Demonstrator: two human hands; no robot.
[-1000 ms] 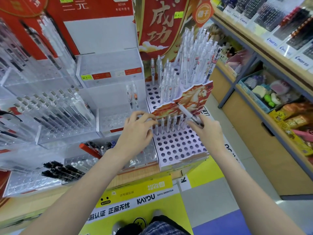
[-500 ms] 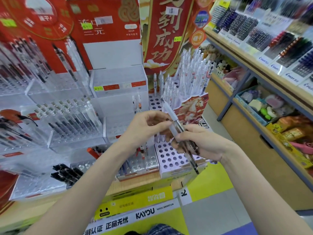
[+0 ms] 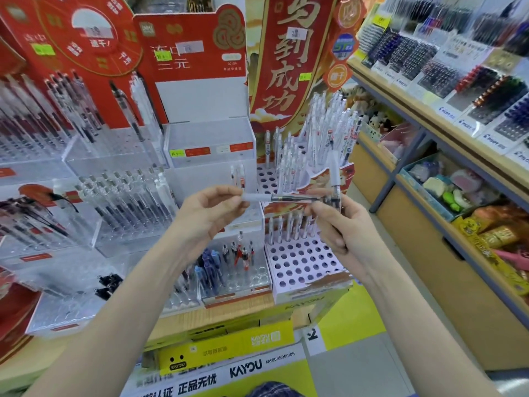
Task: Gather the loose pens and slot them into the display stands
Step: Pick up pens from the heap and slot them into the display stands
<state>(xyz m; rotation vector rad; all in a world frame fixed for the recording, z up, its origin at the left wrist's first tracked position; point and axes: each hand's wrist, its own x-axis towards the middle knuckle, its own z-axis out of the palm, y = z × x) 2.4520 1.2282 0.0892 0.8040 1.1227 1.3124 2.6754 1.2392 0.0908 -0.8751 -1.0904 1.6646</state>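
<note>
Left hand: the left hand (image 3: 210, 209) pinches the pale cap end of a horizontal pen (image 3: 282, 198) between thumb and fingertips, held up in front of the stands
Right hand: the right hand (image 3: 340, 224) is clamped on the dark end of that same pen and also grips a second pen (image 3: 335, 181) that stands upright out of the fist
Where the pens are: both are in the air, above the pale perforated stand (image 3: 303, 262) at centre right, not yet in any hole
Stand state: a row of clear pens (image 3: 289, 224) fills the far holes just below the hands; the near holes look free
Risk, cap pulling off: both hands hold opposite ends of one pen, so a tug could part cap from barrel, judging by the grip
Risk, dropped pen: the right hand carries two pens at once; easing its hold to pass one over could let the upright one slip onto the stand or floor
Risk, knocking neighbours: lowering a pen close behind the filled row could tip those pens
Risk, wrong stand: the clear acrylic stand (image 3: 234, 270) to the left holds blue and red pens, a different sort, so a mix-up is possible
</note>
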